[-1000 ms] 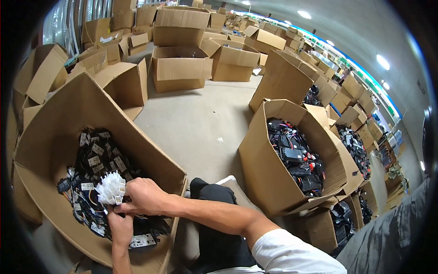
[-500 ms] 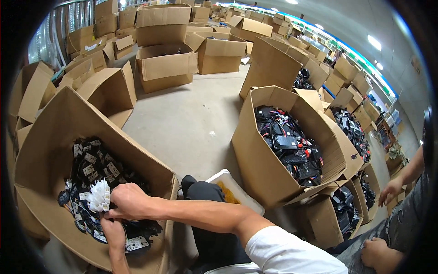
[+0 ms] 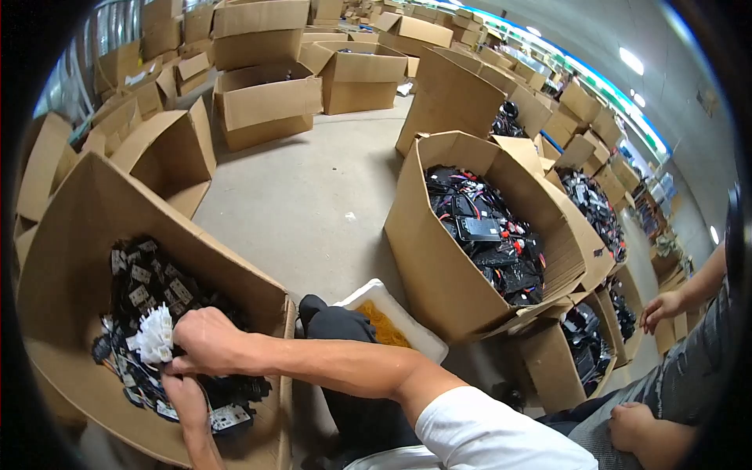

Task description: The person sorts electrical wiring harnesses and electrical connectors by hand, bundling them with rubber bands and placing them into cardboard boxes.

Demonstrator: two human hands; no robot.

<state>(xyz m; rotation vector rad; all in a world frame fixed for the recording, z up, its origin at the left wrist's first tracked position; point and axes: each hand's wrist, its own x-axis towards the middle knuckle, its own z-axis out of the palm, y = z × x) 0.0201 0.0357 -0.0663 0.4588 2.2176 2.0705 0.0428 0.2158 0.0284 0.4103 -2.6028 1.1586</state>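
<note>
Over a large open cardboard box (image 3: 235,262), my two hands meet around a bunch of white plastic connectors (image 3: 153,335). My right hand (image 3: 210,342) is closed in a fist beside the connectors, its fingertips curled against the bunch. Just below it, my left hand (image 3: 188,401) is closed with the thumb up at the base of the bunch; the wires it grips are mostly hidden. Under both hands lies a heap of black wired units (image 3: 160,282) with white labels. One unit with a white plate (image 3: 229,417) rests beside my left wrist.
By my dark-clothed knee (image 3: 337,323) stands a white tub (image 3: 427,341) with orange-yellow material inside. To the right, a tall box (image 3: 423,258) holds black cased devices with coloured wires. Another person's hand (image 3: 662,309) hangs at the right edge. More boxes (image 3: 270,106) stand farther back.
The whole view has shifted a little, so the boxes sit farther left and higher. My hands keep nearly the same hold on the connector bunch. The other person's hand has lifted slightly.
</note>
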